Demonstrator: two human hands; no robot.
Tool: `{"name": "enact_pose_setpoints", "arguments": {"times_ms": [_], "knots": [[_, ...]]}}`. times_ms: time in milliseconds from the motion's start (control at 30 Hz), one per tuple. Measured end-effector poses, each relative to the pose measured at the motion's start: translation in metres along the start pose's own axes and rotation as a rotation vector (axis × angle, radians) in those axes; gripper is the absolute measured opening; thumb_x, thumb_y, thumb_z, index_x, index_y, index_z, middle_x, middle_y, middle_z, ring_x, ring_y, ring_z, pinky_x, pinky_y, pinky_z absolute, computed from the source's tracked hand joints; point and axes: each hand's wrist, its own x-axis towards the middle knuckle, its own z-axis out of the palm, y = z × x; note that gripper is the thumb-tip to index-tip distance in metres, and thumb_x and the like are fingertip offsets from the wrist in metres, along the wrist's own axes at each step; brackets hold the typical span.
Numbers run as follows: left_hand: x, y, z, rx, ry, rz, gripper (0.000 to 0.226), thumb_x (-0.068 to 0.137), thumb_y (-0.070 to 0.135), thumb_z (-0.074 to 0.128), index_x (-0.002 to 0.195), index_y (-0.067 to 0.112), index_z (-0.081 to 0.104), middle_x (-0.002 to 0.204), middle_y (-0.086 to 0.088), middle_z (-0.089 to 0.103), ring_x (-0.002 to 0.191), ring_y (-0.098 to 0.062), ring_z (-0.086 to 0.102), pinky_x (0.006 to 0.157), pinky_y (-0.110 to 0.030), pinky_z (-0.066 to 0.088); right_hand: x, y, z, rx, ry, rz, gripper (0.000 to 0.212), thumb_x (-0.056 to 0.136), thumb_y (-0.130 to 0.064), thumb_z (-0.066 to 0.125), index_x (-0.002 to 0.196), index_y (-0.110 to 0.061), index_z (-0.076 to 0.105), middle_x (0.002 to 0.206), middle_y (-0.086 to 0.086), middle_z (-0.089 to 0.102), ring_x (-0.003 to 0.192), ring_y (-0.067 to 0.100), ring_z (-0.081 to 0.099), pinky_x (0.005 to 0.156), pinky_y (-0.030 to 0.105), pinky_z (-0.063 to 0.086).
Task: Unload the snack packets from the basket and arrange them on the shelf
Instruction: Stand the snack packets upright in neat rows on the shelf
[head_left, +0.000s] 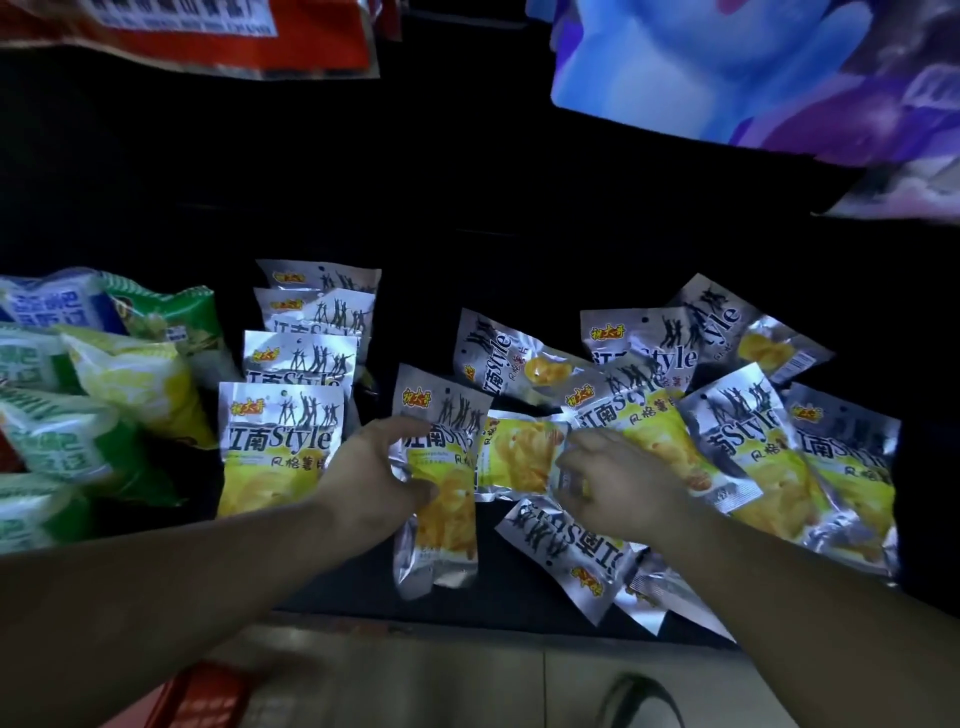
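Left hand (371, 467) around "江南Style" packet (448, 530)

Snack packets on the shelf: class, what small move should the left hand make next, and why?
Probably slide the upright packet that the left hand grips leftward, beside the neat row. The scattered packets on the right lie crooked, and the right hand pinches a sideways packet.

On your shelf (498, 592), a row of packets (291, 415) stands overlapped front to back at centre left of the frame. Loose packets (779, 441) lie scattered from centre to right, several overlapping. Other bags (93, 405) pile at the left edge, beside the row. Your left hand (374, 467) and right hand (618, 483) sit among the loose packets, lower centre.
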Motion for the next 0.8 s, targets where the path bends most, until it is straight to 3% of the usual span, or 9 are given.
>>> {"name": "enact_pose_setpoints", "arguments": {"times_ms": [67,133,233,300,367,467,567,700,800], "knots": [[0.003,-0.005,-0.002,-0.036,0.009,-0.009,0.061,0.083,0.018,0.082,0.134,0.040,0.056,0.137,-0.003,0.059,0.104,-0.028,0.068,0.071,-0.022,0.049,0.009,-0.007,-0.002,0.022,0.053,0.006,0.039,0.093,-0.049,0.053,0.127,-0.031,0.060,0.125,-0.008,0.052,0.123,0.017,0.048,0.093,0.033,0.047],[0.003,-0.011,-0.006,-0.069,0.025,-0.020,0.063,0.083,0.018,0.082,0.134,0.042,0.055,0.139,-0.003,0.059,0.088,-0.016,0.069,0.061,-0.018,0.049,0.017,-0.014,-0.003,0.042,0.079,0.012,0.035,0.095,-0.047,0.054,0.124,-0.031,0.062,0.117,-0.008,0.052,0.119,0.017,0.049,0.085,0.031,0.050],[0.003,-0.016,-0.012,-0.093,0.049,-0.034,0.064,0.083,0.017,0.083,0.134,0.042,0.053,0.140,-0.001,0.058,0.088,-0.014,0.068,0.061,-0.024,0.056,0.030,-0.028,0.000,0.046,0.094,-0.010,0.036,0.097,-0.043,0.054,0.129,-0.028,0.061,0.130,-0.005,0.051,0.125,0.020,0.048,0.089,0.035,0.052],[0.002,-0.019,-0.016,-0.118,0.057,-0.046,0.063,0.083,0.016,0.083,0.133,0.042,0.054,0.131,-0.015,0.063,0.061,-0.012,0.064,0.049,-0.031,0.055,0.039,-0.041,0.000,0.067,0.101,-0.026,0.032,0.097,-0.038,0.056,0.126,-0.024,0.063,0.133,-0.001,0.051,0.125,0.023,0.048,0.091,0.037,0.052],[0.002,-0.022,-0.018,-0.152,0.061,-0.050,0.062,0.083,0.014,0.083,0.131,0.042,0.055,0.128,-0.023,0.064,0.039,-0.005,0.051,0.040,-0.022,0.045,0.046,-0.053,-0.004,0.082,0.158,-0.019,0.027,0.095,-0.029,0.060,0.120,-0.021,0.066,0.126,0.001,0.053,0.121,0.024,0.051,0.087,0.037,0.053],[0.001,-0.017,-0.018,-0.178,0.062,-0.031,0.060,0.082,0.015,0.084,0.125,0.046,0.055,0.128,-0.009,0.064,0.052,-0.004,0.059,0.047,-0.015,0.046,0.039,-0.051,-0.011,0.039,0.289,0.105,0.032,0.086,-0.025,0.068,0.118,-0.022,0.065,0.124,0.004,0.051,0.121,0.028,0.050,0.091,0.038,0.048],[0.001,-0.006,-0.010,-0.192,0.032,0.008,0.060,0.084,0.015,0.082,0.127,0.045,0.054,0.136,-0.006,0.061,0.070,-0.004,0.062,0.052,-0.008,0.044,0.017,-0.028,-0.011,0.003,0.166,0.338,0.053,0.085,-0.050,0.068,0.132,-0.031,0.054,0.149,0.009,0.031,0.138,0.032,0.030,0.108,0.043,0.038],[-0.001,0.002,0.002,-0.205,-0.010,0.022,0.061,0.087,0.013,0.079,0.136,0.039,0.053,0.135,-0.005,0.060,0.110,-0.024,0.063,0.061,-0.010,0.042,-0.002,-0.002,-0.006,0.107,0.071,0.510,0.075,0.077,-0.070,0.068,0.141,-0.039,0.046,0.154,0.008,0.022,0.141,0.032,0.024,0.107,0.045,0.043],[0.000,0.004,0.009,-0.218,-0.019,0.024,0.059,0.088,0.009,0.077,0.132,0.040,0.055,0.123,0.001,0.060,0.080,-0.009,0.063,0.054,-0.004,0.044,-0.003,0.006,-0.002,0.278,0.067,0.591,0.082,0.072,-0.071,0.073,0.142,-0.039,0.045,0.151,0.009,0.031,0.139,0.033,0.028,0.101,0.048,0.048]]}}
